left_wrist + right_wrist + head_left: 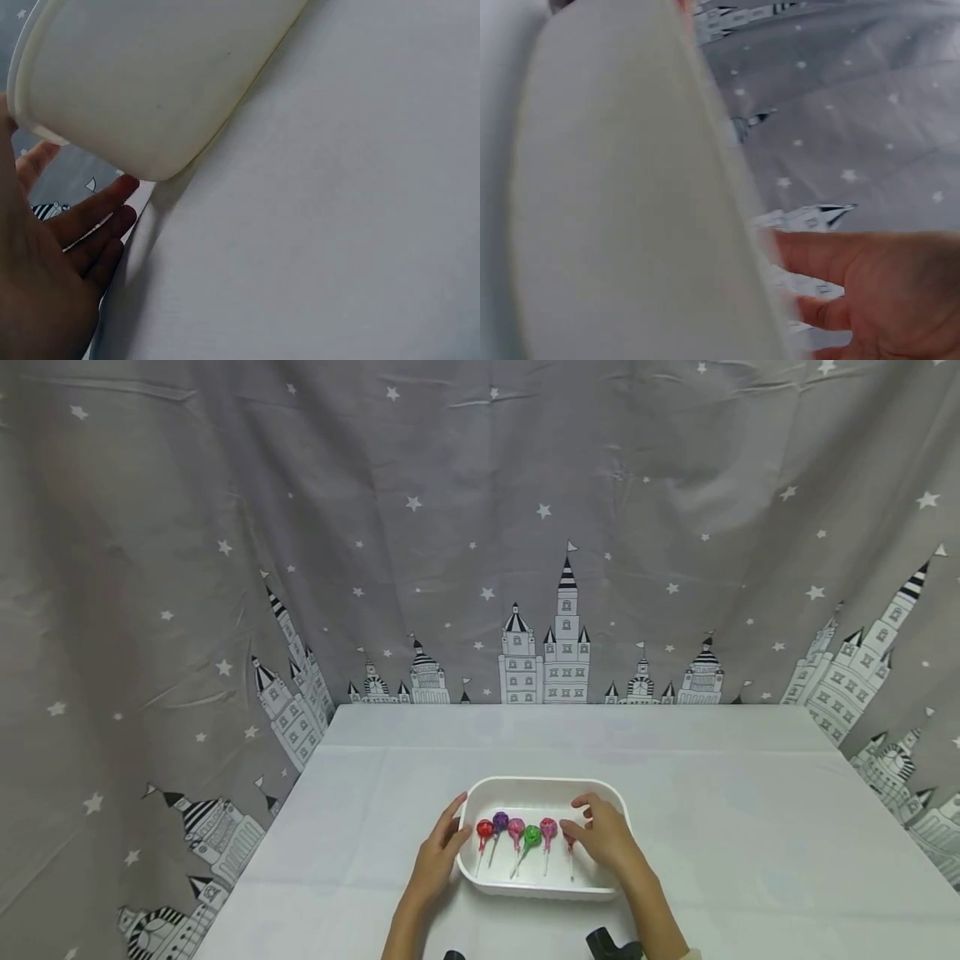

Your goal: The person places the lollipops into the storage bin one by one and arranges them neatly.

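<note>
A white tray (547, 890) lies on the table, with several lollipops in a row inside it. From the left come a red lollipop (485, 829), a purple one (500, 821), a pink one, a green one (532, 836) and another pink one (548, 828). My left hand (437, 858) holds the tray's left side, thumb at the rim and fingers along the outer wall (150, 97). Over the tray's right part is my right hand (606, 837), thumb and forefinger apart. Its thumb partly covers the head of the rightmost lollipop (571, 852). In the right wrist view the tray wall (630, 187) hides its fingertips.
A white cloth (360, 827) covers the table and extends on both sides of the tray. Behind it hangs a grey curtain (450, 527) printed with stars and castles. A black device (611, 945) shows at the right wrist, near the front edge of view.
</note>
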`<state>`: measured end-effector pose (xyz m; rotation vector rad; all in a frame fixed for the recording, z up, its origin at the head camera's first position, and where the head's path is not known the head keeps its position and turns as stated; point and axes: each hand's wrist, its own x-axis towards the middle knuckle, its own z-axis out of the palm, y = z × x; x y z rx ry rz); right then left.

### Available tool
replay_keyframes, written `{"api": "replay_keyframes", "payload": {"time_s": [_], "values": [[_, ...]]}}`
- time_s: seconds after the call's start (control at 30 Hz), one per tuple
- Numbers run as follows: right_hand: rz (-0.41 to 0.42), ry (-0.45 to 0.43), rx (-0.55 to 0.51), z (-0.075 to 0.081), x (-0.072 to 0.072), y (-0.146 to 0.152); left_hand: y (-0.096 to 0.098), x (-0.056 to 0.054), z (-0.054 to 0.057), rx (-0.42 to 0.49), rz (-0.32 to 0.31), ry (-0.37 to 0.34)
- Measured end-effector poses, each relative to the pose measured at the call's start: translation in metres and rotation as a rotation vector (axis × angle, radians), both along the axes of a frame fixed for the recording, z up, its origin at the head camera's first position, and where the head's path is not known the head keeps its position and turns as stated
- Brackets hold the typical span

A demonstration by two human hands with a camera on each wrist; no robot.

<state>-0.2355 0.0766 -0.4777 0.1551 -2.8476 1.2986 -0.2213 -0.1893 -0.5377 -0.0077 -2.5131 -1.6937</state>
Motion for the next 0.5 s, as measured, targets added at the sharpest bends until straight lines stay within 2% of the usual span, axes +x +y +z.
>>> {"api": "replay_keyframes", "payload": {"time_s": [0.1, 0.17, 0.23, 0.4, 0.47, 0.5], "values": [[0.006, 0.018, -0.006, 0.012, 0.003, 0.006, -0.010, -0.001, 0.004, 0.176, 0.038, -0.019], [-0.007, 0.033, 0.005, 0.020, 0.004, 0.014, -0.019, -0.001, 0.009, 0.354, 0.113, -0.020], [-0.025, 0.040, 0.018, 0.028, 0.004, 0.023, -0.030, 0.002, 0.015, 0.549, 0.216, -0.005], [-0.061, 0.091, 0.055, 0.053, 0.001, 0.053, -0.063, 0.012, 0.042, 1.168, 0.433, 0.005], [-0.073, 0.134, 0.072, 0.065, 0.000, 0.063, -0.074, 0.013, 0.056, 1.355, 0.519, 0.007], [-0.079, 0.157, 0.084, 0.071, -0.001, 0.068, -0.078, 0.012, 0.063, 1.391, 0.558, 0.026]]}}
